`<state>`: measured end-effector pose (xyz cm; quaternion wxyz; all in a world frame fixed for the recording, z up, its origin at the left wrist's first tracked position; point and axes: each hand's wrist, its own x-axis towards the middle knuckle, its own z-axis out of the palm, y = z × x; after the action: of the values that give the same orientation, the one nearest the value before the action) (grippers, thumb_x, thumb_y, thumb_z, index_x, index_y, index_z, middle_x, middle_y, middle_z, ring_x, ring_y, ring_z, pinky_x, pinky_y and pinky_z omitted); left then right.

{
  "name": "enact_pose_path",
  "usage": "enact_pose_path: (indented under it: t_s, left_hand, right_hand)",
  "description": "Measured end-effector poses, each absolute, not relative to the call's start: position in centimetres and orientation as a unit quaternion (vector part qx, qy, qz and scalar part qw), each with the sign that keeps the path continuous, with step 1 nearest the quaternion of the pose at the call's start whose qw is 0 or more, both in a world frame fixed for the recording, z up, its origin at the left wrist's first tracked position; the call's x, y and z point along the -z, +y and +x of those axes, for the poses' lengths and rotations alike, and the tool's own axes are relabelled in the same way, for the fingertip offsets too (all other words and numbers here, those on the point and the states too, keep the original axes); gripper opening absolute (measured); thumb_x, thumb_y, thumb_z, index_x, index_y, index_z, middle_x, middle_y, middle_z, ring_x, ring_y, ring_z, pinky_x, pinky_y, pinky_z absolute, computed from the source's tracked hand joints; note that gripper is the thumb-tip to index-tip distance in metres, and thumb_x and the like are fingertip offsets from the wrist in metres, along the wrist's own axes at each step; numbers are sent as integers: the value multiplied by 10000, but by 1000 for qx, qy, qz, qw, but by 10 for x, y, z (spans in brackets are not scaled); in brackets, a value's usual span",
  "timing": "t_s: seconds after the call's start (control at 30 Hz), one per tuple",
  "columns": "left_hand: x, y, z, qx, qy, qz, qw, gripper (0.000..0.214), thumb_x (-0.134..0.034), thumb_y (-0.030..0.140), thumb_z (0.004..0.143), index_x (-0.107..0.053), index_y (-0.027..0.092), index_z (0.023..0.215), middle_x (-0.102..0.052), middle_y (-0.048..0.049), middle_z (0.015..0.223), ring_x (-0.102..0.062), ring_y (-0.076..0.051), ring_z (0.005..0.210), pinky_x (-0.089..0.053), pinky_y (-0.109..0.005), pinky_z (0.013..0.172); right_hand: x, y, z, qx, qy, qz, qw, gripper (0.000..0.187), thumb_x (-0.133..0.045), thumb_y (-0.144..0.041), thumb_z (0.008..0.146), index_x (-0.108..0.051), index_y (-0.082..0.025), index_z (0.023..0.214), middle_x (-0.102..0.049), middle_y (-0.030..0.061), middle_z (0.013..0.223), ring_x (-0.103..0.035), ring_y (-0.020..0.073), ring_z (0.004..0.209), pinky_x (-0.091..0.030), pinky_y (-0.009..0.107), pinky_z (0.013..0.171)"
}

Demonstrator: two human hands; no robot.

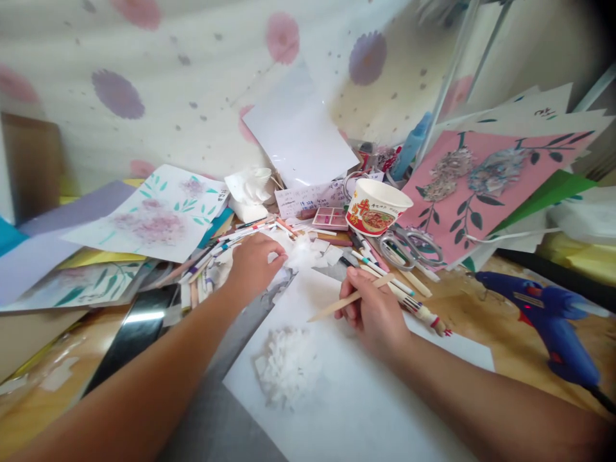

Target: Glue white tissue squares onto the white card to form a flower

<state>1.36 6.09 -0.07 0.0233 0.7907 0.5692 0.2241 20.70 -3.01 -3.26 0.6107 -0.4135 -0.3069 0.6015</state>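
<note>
A thin wooden stick (344, 300) lies slantwise in the right hand (373, 308), its long axis running from upper right, by the thumb, down to the lower left. Its free tip juts out over a white sheet (366, 398). The right hand's fingers are curled tight around the stick, gripping it near the upper end.

A fluffy tissue clump (289, 366) sits on the sheet, below and left of the tip, near it but apart. Loose tissue scraps (303, 253) lie up and left of the stick, at the far edge of the sheet. The left hand (255, 263) is much the nearer to them. It is palm down with fingers bent together, the fingertips touching the scraps, but the view does not show whether they have pinched any.

Pens (231, 240) are strewn just left of that hand. A printed paper cup (378, 206) and scissors (409, 247) stand beyond the right hand, and a blue glue gun (543, 321) rests well off to the right on the cluttered tabletop (462, 308).
</note>
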Motion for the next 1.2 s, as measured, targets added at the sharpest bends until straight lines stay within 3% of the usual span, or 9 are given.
enact_pose_path:
  t_s: [0.2, 0.37, 0.57, 0.7, 0.8, 0.93, 1.2]
  left_hand:
    - [-31, 42, 3, -230, 585, 773, 85, 264, -521, 415, 828, -678, 220, 743, -722, -7, 848, -644, -211, 831, -477, -301, 759]
    - [-37, 36, -13, -201, 607, 762, 104, 387, -488, 496, 831, -702, 222, 664, -703, -4, 647, -629, -211, 627, -426, -291, 545]
    - [-33, 21, -12, -210, 579, 784, 80, 264, -536, 408, 796, -749, 254, 828, -758, -5, 918, -670, -231, 856, -477, -330, 751]
    - [-27, -14, 0, -230, 557, 795, 63, 193, -552, 351, 810, -714, 247, 809, -735, -4, 839, -645, -210, 809, -456, -336, 751]
    - [-17, -40, 6, -239, 458, 855, 32, 164, -558, 284, 858, -661, 230, 742, -702, 12, 755, -623, -186, 769, -434, -348, 776]
    - [-5, -60, 8, -212, 374, 902, 40, 184, -553, 234, 911, -656, 239, 759, -693, 11, 828, -591, -176, 794, -393, -380, 814]
    - [-1, -76, 4, -188, 374, 907, 31, 234, -552, 206, 894, -669, 277, 704, -623, 4, 859, -526, -203, 814, -307, -413, 809]
  right_hand:
    - [34, -30, 207, -610, -310, -411, 603, 412, -633, -521, 767, -530, -203, 526, -382, -69, 296, -371, 82, 294, -363, 205, 370]
    - [33, -30, 207, -614, -319, -405, 598, 412, -647, -523, 758, -527, -203, 528, -385, -69, 302, -394, 87, 299, -341, 201, 358]
    - [33, -30, 207, -609, -325, -396, 606, 407, -672, -521, 748, -537, -197, 541, -408, -70, 316, -401, 82, 304, -379, 206, 377]
    - [32, -30, 209, -596, -321, -393, 622, 382, -662, -500, 766, -547, -199, 561, -437, -71, 336, -405, 79, 317, -442, 225, 424]
    - [29, -31, 213, -586, -316, -395, 634, 364, -643, -475, 778, -544, -204, 557, -442, -69, 339, -412, 83, 314, -432, 226, 413]
    - [24, -37, 217, -563, -363, -376, 640, 370, -616, -449, 819, -548, -202, 551, -467, -61, 383, -415, 78, 321, -391, 229, 402]
    - [23, -60, 220, -512, -586, -322, 540, 396, -501, -411, 934, -534, -215, 591, -481, -45, 479, -411, 97, 424, -315, 241, 435]
